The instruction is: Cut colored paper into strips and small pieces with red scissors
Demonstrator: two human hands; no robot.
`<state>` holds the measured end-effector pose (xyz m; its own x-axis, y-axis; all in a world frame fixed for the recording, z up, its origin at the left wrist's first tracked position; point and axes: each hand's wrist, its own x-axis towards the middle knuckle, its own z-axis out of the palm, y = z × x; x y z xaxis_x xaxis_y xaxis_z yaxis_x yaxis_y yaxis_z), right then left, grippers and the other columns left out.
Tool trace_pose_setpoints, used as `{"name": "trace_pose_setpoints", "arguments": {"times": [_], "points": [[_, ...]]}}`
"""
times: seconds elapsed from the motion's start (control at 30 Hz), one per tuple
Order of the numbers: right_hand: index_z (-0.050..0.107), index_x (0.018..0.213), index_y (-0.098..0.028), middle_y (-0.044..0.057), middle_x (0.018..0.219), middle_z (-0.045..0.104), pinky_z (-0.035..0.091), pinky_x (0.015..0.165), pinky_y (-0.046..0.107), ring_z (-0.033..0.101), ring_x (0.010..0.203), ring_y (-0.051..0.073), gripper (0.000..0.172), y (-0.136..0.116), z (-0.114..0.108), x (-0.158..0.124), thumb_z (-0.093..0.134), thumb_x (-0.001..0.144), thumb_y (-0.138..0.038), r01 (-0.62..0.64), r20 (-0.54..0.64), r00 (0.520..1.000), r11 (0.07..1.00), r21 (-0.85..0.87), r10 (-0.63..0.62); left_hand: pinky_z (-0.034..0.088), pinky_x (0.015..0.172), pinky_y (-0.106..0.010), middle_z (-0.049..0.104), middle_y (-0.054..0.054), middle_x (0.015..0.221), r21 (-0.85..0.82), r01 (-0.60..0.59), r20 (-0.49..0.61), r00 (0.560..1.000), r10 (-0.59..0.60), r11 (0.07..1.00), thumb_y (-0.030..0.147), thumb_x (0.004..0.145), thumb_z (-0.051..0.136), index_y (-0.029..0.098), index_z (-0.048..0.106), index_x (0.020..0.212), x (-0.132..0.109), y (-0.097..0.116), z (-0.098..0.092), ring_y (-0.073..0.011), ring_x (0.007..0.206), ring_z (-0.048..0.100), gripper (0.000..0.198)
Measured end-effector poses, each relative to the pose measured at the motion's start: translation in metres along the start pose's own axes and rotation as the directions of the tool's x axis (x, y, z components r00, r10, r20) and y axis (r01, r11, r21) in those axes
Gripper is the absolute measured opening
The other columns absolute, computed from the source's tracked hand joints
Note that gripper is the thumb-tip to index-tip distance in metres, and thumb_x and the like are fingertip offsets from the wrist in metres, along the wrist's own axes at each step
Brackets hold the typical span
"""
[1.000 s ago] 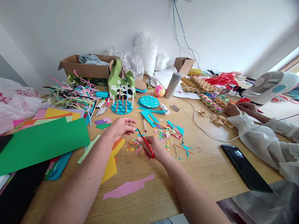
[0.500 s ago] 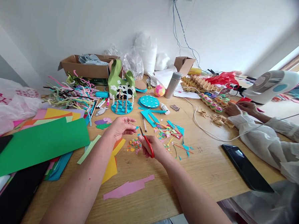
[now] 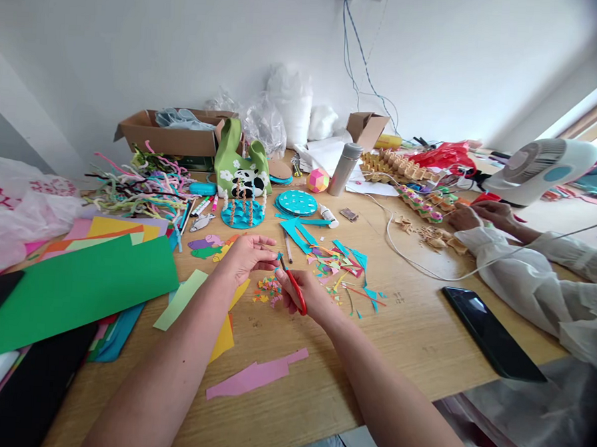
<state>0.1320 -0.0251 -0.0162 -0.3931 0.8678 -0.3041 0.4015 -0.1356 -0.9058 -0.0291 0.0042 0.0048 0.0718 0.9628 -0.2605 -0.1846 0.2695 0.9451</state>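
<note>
In my right hand (image 3: pixel 312 296) is a pair of red-handled scissors (image 3: pixel 299 295), its blades pointing up and left. My left hand (image 3: pixel 246 257) pinches a tiny blue paper piece (image 3: pixel 279 256) right at the scissor tips; its shape is too small to make out. Below the hands lies a heap of small coloured paper snippets (image 3: pixel 268 288). Larger blue paper offcuts (image 3: pixel 298 235) spread just beyond. Fish-shaped paper cutouts (image 3: pixel 205 251) rest past my left wrist. Yellow paper (image 3: pixel 223 339) is partly hidden under my left forearm, and a pink paper strip (image 3: pixel 258 376) lies nearer me.
Green card (image 3: pixel 85 292) tops a paper stack at left. A panda bag (image 3: pixel 241 170), blue discs (image 3: pixel 296 203) and a grey flask (image 3: pixel 345 169) stand behind. At right are a black phone (image 3: pixel 490 333), a white cable (image 3: pixel 401 255), a fan (image 3: pixel 542 166) and another person's sleeve (image 3: pixel 516 268).
My left hand has shifted slightly right, bringing its fingertips and the blue piece up to the scissor tips. More of the fish cutouts shows. The right hand stays nearly still.
</note>
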Motion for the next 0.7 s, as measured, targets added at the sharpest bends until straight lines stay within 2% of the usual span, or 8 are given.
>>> {"name": "trace_pose_setpoints", "arguments": {"times": [0.33, 0.7], "points": [[0.045, 0.054, -0.019, -0.003, 0.04, 0.05, 0.03, 0.033, 0.018, 0.045, 0.033, 0.008, 0.06, 0.0021, -0.0004, 0.0019, 0.051, 0.08, -0.073, 0.019, 0.004, 1.0, 1.0, -0.004, -0.019, 0.057, 0.056, -0.027, 0.067, -0.003, 0.065, 0.0, -0.001, 0.005, 1.0, 0.001, 1.0, 0.004, 0.064, 0.077, 0.009, 0.061, 0.092, -0.0011, -0.0002, 0.0001, -0.0161, 0.057, 0.068, 0.033], [0.045, 0.054, -0.019, -0.002, 0.042, 0.051, 0.031, 0.034, 0.019, 0.047, 0.035, 0.009, 0.06, 0.0015, -0.0004, 0.001, 0.052, 0.077, -0.074, 0.023, -0.002, 1.0, 1.0, -0.002, -0.023, 0.057, 0.056, -0.025, 0.067, -0.003, 0.064, 0.004, 0.005, -0.005, 1.0, -0.005, 1.0, -0.001, 0.067, 0.069, 0.008, 0.06, 0.093, -0.0011, 0.0005, 0.0011, -0.0153, 0.056, 0.068, 0.029]]}}
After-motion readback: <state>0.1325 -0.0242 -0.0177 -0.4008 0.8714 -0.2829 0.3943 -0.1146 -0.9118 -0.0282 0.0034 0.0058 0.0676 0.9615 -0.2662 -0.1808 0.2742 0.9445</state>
